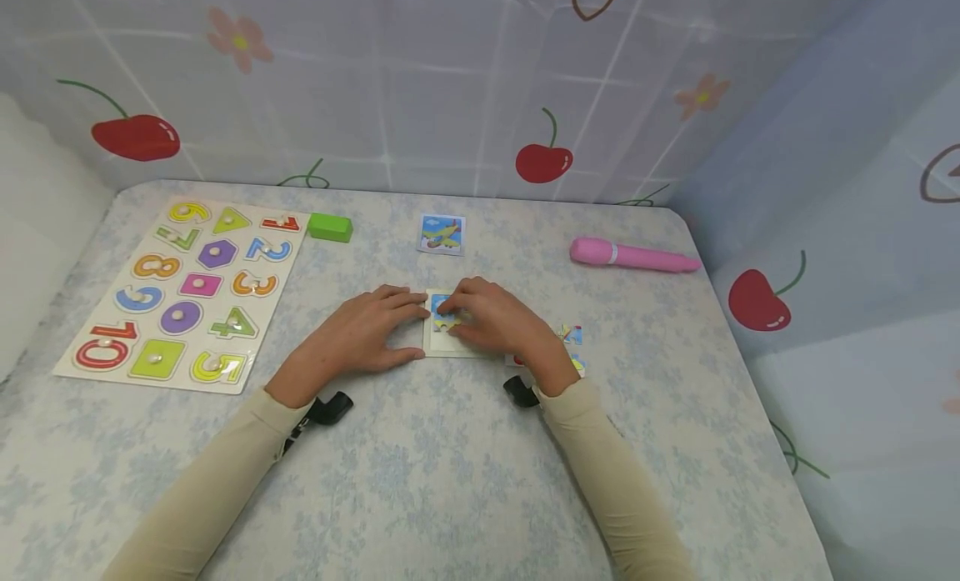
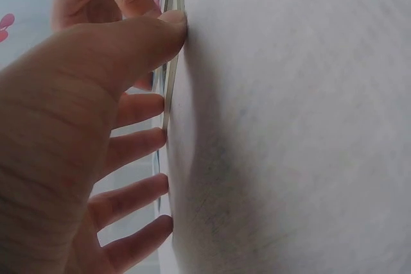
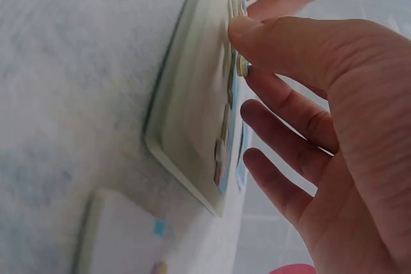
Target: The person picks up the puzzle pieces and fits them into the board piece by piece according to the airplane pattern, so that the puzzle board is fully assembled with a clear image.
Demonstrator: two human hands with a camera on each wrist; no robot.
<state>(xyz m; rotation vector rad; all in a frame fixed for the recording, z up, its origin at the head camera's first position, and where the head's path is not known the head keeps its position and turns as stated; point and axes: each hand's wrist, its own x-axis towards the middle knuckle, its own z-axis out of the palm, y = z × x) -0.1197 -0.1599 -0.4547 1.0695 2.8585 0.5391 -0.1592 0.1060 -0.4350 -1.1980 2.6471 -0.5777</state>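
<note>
On the table in front of me lies a small cream puzzle tray (image 1: 448, 346), with blue-and-yellow picture pieces (image 1: 439, 302) in its left part. My left hand (image 1: 363, 331) touches the tray's left edge, its fingers fairly straight and its thumb at the near corner. Over the tray, my right hand (image 1: 491, 318) pinches a small puzzle piece (image 3: 241, 66) between thumb and forefinger; most of the piece is hidden by the fingers. To the right, partly behind the right wrist, are several loose puzzle pieces (image 1: 573, 334). A picture card with a yellow airplane (image 1: 442, 234) lies beyond the tray.
A number-and-shape board (image 1: 252, 324) with knobbed pieces takes up the left side. Touching distance from its far right corner sits a green block (image 1: 330, 227). At the far right lies a pink wand-like object (image 1: 637, 256). A patterned curtain (image 1: 435, 89) hangs behind the table.
</note>
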